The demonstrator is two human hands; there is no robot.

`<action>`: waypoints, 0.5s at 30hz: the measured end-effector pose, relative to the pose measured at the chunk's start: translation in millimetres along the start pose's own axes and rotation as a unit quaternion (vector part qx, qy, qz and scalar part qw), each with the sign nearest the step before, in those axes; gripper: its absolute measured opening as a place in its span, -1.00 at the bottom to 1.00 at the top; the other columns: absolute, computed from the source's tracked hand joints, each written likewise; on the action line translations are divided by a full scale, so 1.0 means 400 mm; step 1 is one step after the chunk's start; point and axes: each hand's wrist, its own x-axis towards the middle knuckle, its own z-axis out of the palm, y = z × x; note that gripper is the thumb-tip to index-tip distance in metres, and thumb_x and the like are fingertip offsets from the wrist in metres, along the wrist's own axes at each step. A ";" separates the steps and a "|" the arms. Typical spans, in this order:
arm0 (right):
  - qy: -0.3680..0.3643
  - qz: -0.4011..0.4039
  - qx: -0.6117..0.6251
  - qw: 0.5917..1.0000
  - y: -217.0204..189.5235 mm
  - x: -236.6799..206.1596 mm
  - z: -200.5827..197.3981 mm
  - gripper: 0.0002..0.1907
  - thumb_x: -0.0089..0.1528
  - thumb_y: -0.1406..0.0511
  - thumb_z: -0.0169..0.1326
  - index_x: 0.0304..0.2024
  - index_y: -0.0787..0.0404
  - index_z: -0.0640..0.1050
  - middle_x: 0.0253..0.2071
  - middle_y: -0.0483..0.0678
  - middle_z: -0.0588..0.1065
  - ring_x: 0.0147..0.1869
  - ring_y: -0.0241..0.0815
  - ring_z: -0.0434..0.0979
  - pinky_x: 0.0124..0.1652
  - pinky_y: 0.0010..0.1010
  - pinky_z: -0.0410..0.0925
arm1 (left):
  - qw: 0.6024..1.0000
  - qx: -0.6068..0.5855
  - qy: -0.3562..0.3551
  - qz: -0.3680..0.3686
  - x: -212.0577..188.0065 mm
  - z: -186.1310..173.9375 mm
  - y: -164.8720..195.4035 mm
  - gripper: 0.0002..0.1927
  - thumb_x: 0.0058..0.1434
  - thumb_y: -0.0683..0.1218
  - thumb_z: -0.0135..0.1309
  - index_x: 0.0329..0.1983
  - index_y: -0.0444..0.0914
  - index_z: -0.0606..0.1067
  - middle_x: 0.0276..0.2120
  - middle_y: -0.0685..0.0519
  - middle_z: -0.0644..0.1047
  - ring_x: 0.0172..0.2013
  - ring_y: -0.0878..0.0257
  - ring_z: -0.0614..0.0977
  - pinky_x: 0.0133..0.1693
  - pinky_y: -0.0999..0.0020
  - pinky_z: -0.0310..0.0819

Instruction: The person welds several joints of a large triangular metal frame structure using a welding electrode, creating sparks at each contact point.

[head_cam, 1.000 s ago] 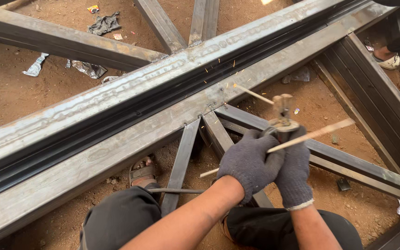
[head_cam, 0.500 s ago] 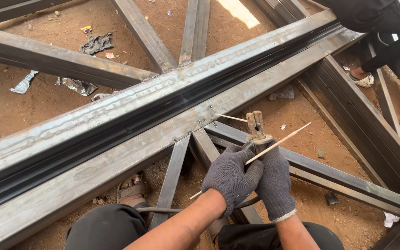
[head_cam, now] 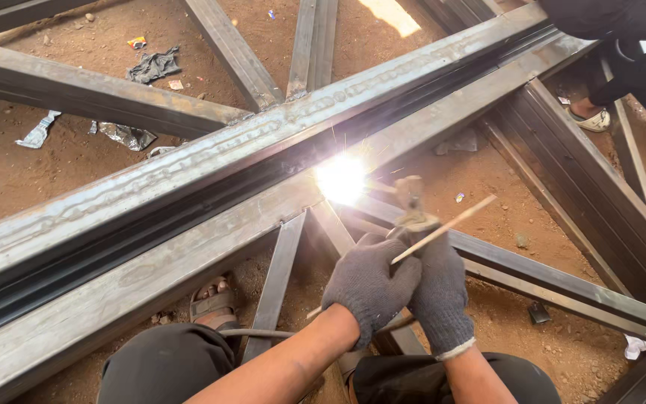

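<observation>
**Gloved hands at a bright arc on a long steel beam**

A long steel beam (head_cam: 211,202) runs slantwise across the whole view, from the lower left to the upper right, made of two pale channels with a dark groove between them. Thinner steel bars (head_cam: 99,93) branch off beneath it on both sides, all lying over reddish dirt ground (head_cam: 31,172).

At the near edge of the beam, about mid-view, a white glare of sparks (head_cam: 340,178) burns where a rod tip meets the metal. Just right of the glare sits the electrode holder (head_cam: 411,206), a worn clamp head, upright above the hands.

Both hands wear dark grey knit gloves and press against each other. The left hand (head_cam: 371,284) has its fingers closed around the holder's handle, with a bare forearm leading back toward the camera. The right hand (head_cam: 441,292) is wrapped around the same handle from the other side, fingers closed. A spare thin rod (head_cam: 443,228) slants up to the right out from between the gloves.

A sandalled foot (head_cam: 214,303) rests on the dirt under the beam, beside dark trousered knees.

At the top right, another person's dark sleeve (head_cam: 622,45) and pale shoe (head_cam: 592,120) show. Crumpled scraps (head_cam: 155,66) lie on the dirt at the upper left.
</observation>
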 end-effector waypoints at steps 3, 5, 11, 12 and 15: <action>0.001 0.160 0.038 0.986 -0.001 0.019 0.001 -0.20 0.29 0.29 0.04 0.50 0.07 -0.02 -0.07 0.16 0.54 -0.21 -0.05 0.68 -0.44 -0.31 0.57 | 0.998 -0.013 0.006 0.065 0.002 0.000 -0.001 -0.67 0.11 0.09 0.14 -0.19 -0.17 0.68 -0.04 -0.21 0.56 -0.11 -0.12 0.65 -0.06 0.06 0.54; -0.014 0.211 0.047 0.976 0.005 0.022 -0.013 -0.13 0.31 0.29 0.00 0.55 -0.02 -0.14 -0.12 0.16 0.56 -0.28 -0.07 0.68 -0.50 -0.33 0.54 | 0.997 -0.028 0.004 0.073 0.005 0.002 -0.001 -0.67 0.12 0.11 0.15 -0.21 -0.18 0.68 -0.04 -0.19 0.57 -0.12 -0.11 0.66 -0.06 0.08 0.56; -0.040 0.092 0.018 0.995 0.008 0.022 -0.015 -0.34 0.31 0.21 -0.04 0.40 0.14 0.06 -0.08 0.14 0.58 -0.17 -0.02 0.69 -0.32 -0.22 0.54 | 0.999 -0.031 -0.009 0.039 -0.001 0.008 -0.001 -0.64 0.11 0.11 0.15 -0.13 -0.17 0.66 -0.13 -0.17 0.58 -0.14 -0.07 0.66 -0.07 0.09 0.56; -0.033 0.089 0.020 0.995 0.006 0.025 -0.012 -0.37 0.34 0.20 -0.05 0.39 0.17 0.07 -0.08 0.16 0.57 -0.14 -0.01 0.68 -0.28 -0.23 0.54 | 0.998 -0.041 -0.006 0.037 0.000 0.007 -0.001 -0.64 0.10 0.10 0.16 -0.12 -0.17 0.66 -0.12 -0.16 0.58 -0.14 -0.07 0.66 -0.08 0.09 0.56; -0.028 0.145 0.075 0.986 -0.004 0.032 -0.003 -0.50 0.43 0.19 -0.16 0.35 0.23 0.13 -0.08 0.17 0.57 -0.11 0.00 0.68 -0.22 -0.22 0.55 | 0.999 -0.034 -0.002 0.024 -0.001 0.004 0.002 -0.63 0.13 0.10 0.14 -0.09 -0.16 0.65 -0.14 -0.14 0.59 -0.16 -0.04 0.66 -0.07 0.10 0.56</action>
